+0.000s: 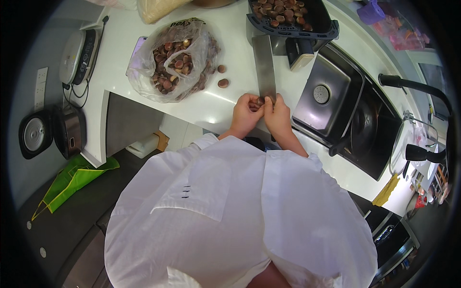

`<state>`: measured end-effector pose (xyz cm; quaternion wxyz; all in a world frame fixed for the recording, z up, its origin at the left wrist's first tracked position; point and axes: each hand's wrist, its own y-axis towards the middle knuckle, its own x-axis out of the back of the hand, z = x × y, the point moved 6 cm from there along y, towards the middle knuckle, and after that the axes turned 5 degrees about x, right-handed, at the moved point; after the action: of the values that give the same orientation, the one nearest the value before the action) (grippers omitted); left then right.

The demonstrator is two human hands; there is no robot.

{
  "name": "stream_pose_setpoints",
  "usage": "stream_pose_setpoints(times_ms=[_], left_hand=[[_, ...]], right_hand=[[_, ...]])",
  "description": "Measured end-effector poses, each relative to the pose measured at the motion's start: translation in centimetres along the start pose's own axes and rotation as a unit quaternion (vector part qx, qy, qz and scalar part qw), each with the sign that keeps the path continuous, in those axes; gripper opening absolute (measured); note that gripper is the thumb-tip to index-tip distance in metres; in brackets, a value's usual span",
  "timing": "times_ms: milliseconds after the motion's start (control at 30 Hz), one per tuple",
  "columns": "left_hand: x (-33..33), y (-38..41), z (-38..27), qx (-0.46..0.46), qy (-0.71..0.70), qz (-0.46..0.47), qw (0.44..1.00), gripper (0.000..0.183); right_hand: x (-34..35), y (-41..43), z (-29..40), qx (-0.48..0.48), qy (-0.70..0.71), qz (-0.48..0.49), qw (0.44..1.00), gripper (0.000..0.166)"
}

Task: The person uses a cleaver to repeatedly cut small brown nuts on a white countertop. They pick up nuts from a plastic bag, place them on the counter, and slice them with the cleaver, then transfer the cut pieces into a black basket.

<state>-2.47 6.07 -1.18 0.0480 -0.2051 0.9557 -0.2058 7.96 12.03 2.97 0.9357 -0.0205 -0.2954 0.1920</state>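
Note:
My left hand point(247, 113) holds a chestnut point(260, 101) at its fingertips, near the counter's front edge. In my right hand point(278, 115) is a knife with a long, broad metal blade point(265, 68); its edge by my fingers lies close to the chestnut, and contact cannot be made out. The blade reaches away from me towards an air fryer basket point(295, 33) holding many chestnuts point(279, 10). An open clear plastic bag point(205, 46) full of chestnuts point(167, 84) stands on the left. Two loose chestnuts point(223, 83) lie between bag and knife.
A phone point(138, 46) lies partly under the bag. On the right are a steel sink point(327, 86) with a black faucet point(414, 82) and a dark pan point(363, 122). An appliance point(77, 57) with a cable stands at the left wall. A green bag point(72, 183) lies lower left.

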Motion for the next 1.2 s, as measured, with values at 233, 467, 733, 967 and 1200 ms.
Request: stream_pose_setpoints(times_ms=[233,467,733,967,1200], left_hand=[[2.0,0.5,-4.0,-0.053,-0.039,-0.052,0.997,0.024],[0.8,0.6,-23.4,-0.278,-0.199,0.067,0.937,0.045],[7.1,1.8,-14.8,-0.237,0.431,-0.075,0.867,0.036],[7.3,0.6,-6.1,-0.196,0.506,-0.171,0.822,0.036],[5.6,1.7,-3.9,-0.140,0.239,-0.084,0.957,0.025]], right_hand=[[5.7,-0.9,5.8,0.061,0.067,-0.071,0.993,0.022],[9.4,-1.4,8.2,0.096,0.267,-0.147,0.947,0.018],[10.0,-1.4,7.1,0.076,0.262,-0.161,0.948,0.018],[7.7,-1.6,6.3,0.094,0.219,-0.132,0.962,0.018],[4.1,-1.5,4.4,0.105,0.094,-0.071,0.987,0.024]])
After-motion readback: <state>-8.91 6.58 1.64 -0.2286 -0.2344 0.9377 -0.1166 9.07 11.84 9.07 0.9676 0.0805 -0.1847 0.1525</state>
